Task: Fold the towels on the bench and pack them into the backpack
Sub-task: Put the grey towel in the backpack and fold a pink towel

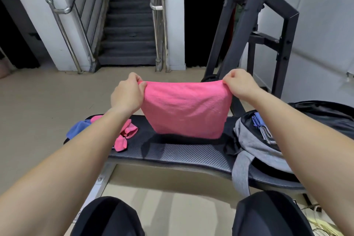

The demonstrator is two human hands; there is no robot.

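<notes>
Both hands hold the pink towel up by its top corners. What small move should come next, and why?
Probably lay the towel on the bench under it to fold it: it hangs spread between left hand and right hand, over that free patch.

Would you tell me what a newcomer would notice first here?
A pink towel hangs mid-frame above the bench, its top corners pinched by the left hand and right hand. A crumpled towel and a blue towel lie at the bench's left end; a grey backpack sits at its right.
</notes>
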